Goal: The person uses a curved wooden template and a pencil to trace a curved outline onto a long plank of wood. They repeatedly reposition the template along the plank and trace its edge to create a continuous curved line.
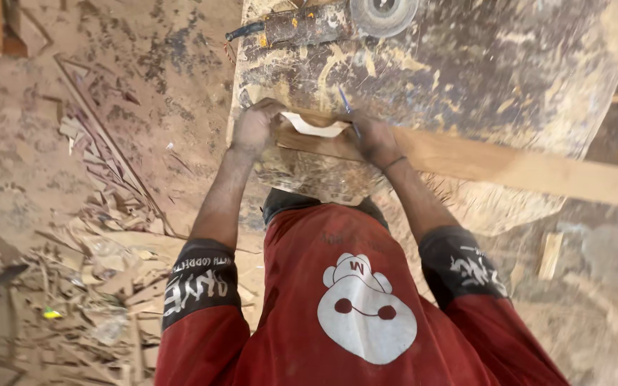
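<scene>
Pressing a pale template piece (pixel 314 126) onto the end of a long wooden plank (pixel 509 166), the left hand (pixel 255 129) has its grip closed over both at the near edge of the worn desk (pixel 481 78). The right hand (pixel 373 137) pinches a blue pen (pixel 349 111), seemingly tip-down beside the template. An angle grinder (pixel 330 21) lies farther back; wood scraps (pixel 101 286) cover the floor.

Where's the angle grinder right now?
In the head view, the angle grinder lies at the top edge on the dusty workbench, beyond both hands and the wooden plank, untouched.
</scene>
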Action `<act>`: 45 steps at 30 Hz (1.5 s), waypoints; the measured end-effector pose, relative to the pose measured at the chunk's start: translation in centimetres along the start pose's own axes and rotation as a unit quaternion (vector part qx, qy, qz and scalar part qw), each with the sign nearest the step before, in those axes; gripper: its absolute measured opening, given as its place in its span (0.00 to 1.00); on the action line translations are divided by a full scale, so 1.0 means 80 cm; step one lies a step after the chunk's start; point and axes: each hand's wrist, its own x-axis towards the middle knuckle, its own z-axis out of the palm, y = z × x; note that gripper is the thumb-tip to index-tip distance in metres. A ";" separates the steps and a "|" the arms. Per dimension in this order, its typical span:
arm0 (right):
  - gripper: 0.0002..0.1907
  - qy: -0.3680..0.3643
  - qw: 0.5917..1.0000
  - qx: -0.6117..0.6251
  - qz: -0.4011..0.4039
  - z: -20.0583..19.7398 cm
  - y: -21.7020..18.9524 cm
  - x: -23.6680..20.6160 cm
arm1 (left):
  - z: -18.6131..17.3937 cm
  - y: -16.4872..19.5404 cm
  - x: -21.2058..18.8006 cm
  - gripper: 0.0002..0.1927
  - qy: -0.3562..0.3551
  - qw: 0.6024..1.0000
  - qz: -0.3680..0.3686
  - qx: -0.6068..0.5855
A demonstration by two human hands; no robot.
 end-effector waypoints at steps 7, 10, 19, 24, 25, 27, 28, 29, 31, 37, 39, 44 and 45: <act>0.14 0.047 0.995 -0.070 0.060 0.064 -0.028 0.058 | -0.043 -0.098 0.028 0.08 -0.003 0.998 -0.012 -0.057; 0.14 0.048 0.990 -0.095 0.088 0.069 -0.025 0.064 | -0.043 -0.117 0.033 0.08 -0.016 0.999 -0.005 -0.052; 0.09 0.073 0.979 -0.106 0.157 0.090 0.010 0.077 | -0.043 -0.145 0.062 0.22 -0.081 0.978 -0.114 -0.153; 0.11 0.101 0.978 -0.144 0.114 0.105 0.063 0.085 | -0.034 -0.162 0.121 0.23 -0.182 0.979 -0.047 -0.084; 0.11 0.104 0.978 -0.146 0.111 0.111 0.073 0.087 | -0.032 -0.166 0.134 0.22 -0.231 0.968 -0.064 -0.078; 0.11 0.119 0.976 -0.161 0.089 0.121 0.094 0.088 | -0.022 -0.173 0.156 0.23 -0.269 0.962 -0.034 -0.044; 0.11 0.128 0.974 -0.168 0.077 0.126 0.105 0.090 | -0.017 -0.178 0.166 0.23 -0.287 0.957 -0.018 -0.026; 0.11 0.131 0.973 -0.167 0.085 0.130 0.112 0.088 | -0.012 -0.182 0.172 0.24 -0.301 0.953 -0.007 -0.031; 0.13 0.137 0.971 -0.169 0.102 0.136 0.123 0.085 | 0.000 -0.191 0.180 0.25 -0.328 0.944 0.019 -0.043; 0.13 0.141 0.973 -0.162 0.079 0.135 0.140 0.090 | 0.000 -0.215 0.173 0.18 -0.284 0.957 0.051 0.019; 0.14 0.142 0.973 -0.163 0.078 0.132 0.143 0.093 | -0.022 -0.228 0.167 0.11 -0.320 0.942 0.024 0.101; 0.15 0.139 0.974 -0.158 0.086 0.132 0.155 0.099 | -0.013 -0.219 0.168 0.31 -0.216 0.967 0.105 0.090; 0.15 0.137 0.974 -0.157 0.093 0.132 0.156 0.098 | 0.001 -0.213 0.174 0.31 -0.246 0.953 0.146 0.105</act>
